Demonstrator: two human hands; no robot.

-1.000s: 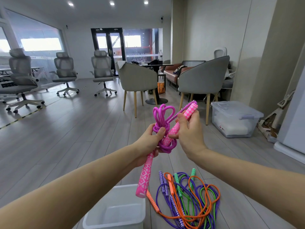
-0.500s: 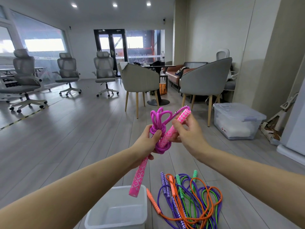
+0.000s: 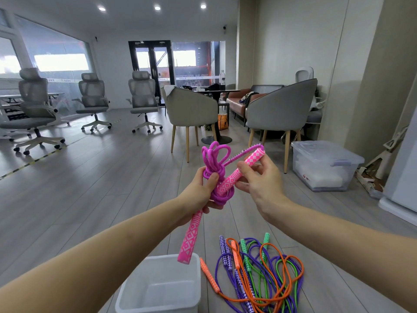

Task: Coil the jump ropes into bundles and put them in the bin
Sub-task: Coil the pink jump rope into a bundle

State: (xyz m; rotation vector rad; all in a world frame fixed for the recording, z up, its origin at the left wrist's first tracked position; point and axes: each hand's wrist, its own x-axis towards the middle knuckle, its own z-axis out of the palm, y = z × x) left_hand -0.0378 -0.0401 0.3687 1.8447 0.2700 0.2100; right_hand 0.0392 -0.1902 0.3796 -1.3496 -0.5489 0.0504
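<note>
Fingers of both hands grasp braided magenta rope (image 3: 214,163) with diamond-patterned handles.

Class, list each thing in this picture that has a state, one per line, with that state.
Pink jump rope: coiled, held in the air.
Left hand: gripping the coil.
Right hand: pinching the upper handle.
White bin: open, empty.
Orange, purple and green ropes: loose, tangled on the floor.
Clear storage box: lid on.
</note>
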